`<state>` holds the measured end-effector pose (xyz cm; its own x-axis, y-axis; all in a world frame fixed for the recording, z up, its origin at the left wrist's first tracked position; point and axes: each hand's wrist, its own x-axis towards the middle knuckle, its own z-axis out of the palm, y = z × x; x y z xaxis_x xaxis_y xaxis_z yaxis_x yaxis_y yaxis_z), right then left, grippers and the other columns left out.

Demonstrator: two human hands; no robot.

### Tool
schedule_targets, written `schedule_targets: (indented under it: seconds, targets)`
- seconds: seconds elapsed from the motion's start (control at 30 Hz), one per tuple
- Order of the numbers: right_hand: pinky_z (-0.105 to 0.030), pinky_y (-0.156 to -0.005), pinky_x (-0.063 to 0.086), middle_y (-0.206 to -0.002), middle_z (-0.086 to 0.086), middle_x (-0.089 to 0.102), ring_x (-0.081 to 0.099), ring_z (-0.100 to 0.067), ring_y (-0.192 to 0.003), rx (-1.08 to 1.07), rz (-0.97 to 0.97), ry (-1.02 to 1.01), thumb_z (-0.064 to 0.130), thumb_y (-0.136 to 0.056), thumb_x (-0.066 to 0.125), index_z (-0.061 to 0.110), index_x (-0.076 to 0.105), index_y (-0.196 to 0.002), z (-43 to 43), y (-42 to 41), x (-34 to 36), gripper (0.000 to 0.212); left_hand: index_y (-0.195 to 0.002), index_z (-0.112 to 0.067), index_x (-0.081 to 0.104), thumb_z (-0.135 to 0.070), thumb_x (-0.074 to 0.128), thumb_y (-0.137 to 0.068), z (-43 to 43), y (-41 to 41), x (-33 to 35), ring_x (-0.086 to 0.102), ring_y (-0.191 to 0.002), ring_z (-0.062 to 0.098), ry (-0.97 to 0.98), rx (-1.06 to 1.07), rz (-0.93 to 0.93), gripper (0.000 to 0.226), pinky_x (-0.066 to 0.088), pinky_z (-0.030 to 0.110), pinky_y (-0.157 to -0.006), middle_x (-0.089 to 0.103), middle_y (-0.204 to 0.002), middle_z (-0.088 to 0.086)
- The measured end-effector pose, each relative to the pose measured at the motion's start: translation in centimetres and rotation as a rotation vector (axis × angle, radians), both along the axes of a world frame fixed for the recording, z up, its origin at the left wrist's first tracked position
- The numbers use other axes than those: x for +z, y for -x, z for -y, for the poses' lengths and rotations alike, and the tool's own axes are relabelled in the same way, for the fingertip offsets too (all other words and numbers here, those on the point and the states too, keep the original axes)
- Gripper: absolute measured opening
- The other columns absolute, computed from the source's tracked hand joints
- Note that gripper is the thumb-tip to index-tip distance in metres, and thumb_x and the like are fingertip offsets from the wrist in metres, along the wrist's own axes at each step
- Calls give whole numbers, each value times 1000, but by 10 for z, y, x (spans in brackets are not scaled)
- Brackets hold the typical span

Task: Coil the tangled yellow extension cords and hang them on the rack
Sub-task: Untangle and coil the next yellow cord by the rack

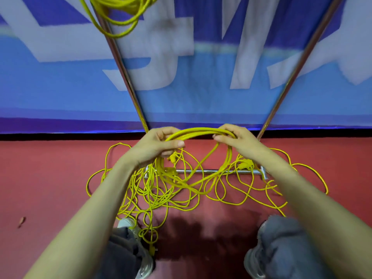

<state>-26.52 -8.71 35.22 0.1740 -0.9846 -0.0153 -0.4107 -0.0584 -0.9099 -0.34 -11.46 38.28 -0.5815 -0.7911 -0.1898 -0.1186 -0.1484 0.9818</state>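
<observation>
Down near the floor, both hands hold a coil (193, 131) of yellow cord between them. The left hand (155, 147) grips the coil's left side, fingers curled round the strands and thumb laid across them. The right hand (238, 140) grips the right side, fingers curled over the top of the bundle. The coil's loops hang from the hands and sag in front of the bottom bar (203, 171) of the rack (302, 57).

Beneath, the loose cords (159, 198) lie tangled on the red floor (50, 178). They spread from left of the left forearm to well right of the right forearm, and some loops cross the bottom bar. A yellow plug (244, 164) sits just by the bar's right end.

The rack's two metal poles rise from the floor and slant apart toward the upper corners, in front of a blue banner (201, 93). At the top edge, a second coil (120, 19) hangs against the left pole (120, 65). Grey trousers (281, 242) and a pale shoe (128, 222) show at the bottom, the shoe touching the tangle.
</observation>
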Motion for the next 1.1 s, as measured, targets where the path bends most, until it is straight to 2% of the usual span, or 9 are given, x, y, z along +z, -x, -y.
schedule_targets:
  seconds: [0.2,0.33,0.43,0.53,0.67,0.8,0.97,1.03,1.1]
  targets:
    - [-10,-73,43,-76,4,64,60,6,-69,20,-77,80,-4,-88,57,17,59,-87,-11,11,92,21,-90,-9,62,-19,66,-85,-17,3,71,35,-46,4,102,-17,-22,12,27,17,-47,56,-60,-7]
    - [-22,-82,47,-77,2,67,64,-2,-76,-2,-108,165,1,-86,60,25,62,-82,-17,12,149,24,-79,-9,61,-34,44,-99,-25,11,124,21,-45,9,205,24,7,36,14,31,-51,30,-47,-6]
    - [-31,-74,44,-72,-1,66,57,-8,-73,-33,-142,215,26,-78,68,28,67,-77,-21,10,186,3,-78,-6,59,-24,42,-102,-29,13,157,22,-42,6,250,75,-54,34,17,23,-45,29,-48,-4]
    - [-26,-64,37,-58,12,57,46,-2,-60,-84,-152,260,19,-78,75,29,67,-76,-22,9,219,13,-77,-4,57,-20,40,-103,-30,14,184,21,-40,4,295,145,-84,35,19,16,-42,29,-50,-1]
    - [-21,-70,43,-76,11,65,53,-9,-70,-145,-257,368,16,-75,77,22,66,-86,-24,10,253,16,-76,-5,57,-18,41,-103,-25,12,213,23,-39,1,301,239,-156,34,17,14,-41,41,-50,-5]
    - [-11,-55,43,-64,4,59,55,-4,-57,-80,-449,214,11,-84,67,18,60,-76,-25,16,234,13,-80,-8,56,-19,40,-104,-16,5,245,25,-39,0,308,260,-232,31,16,13,-40,53,-68,-2]
    - [-18,-65,41,-72,1,60,57,-11,-69,-114,-575,-63,13,-92,56,27,49,-69,-31,41,160,27,-83,-11,54,-21,38,-104,-11,-11,267,24,-40,0,288,268,-362,28,11,17,-44,55,-68,-4]
    - [-15,-63,44,-68,0,59,57,-8,-59,-157,-512,-183,16,-96,52,20,52,-68,-34,48,142,28,-84,-11,55,-23,39,-104,-11,-15,264,24,-41,1,272,283,-360,27,12,16,-44,54,-70,-3]
    - [-30,-67,47,-65,-7,55,54,-13,-52,-292,-423,-169,20,-99,45,13,51,-68,-29,53,139,33,-83,-10,55,-23,41,-103,-7,-17,254,27,-41,2,296,315,-261,28,16,14,-41,53,-70,-1]
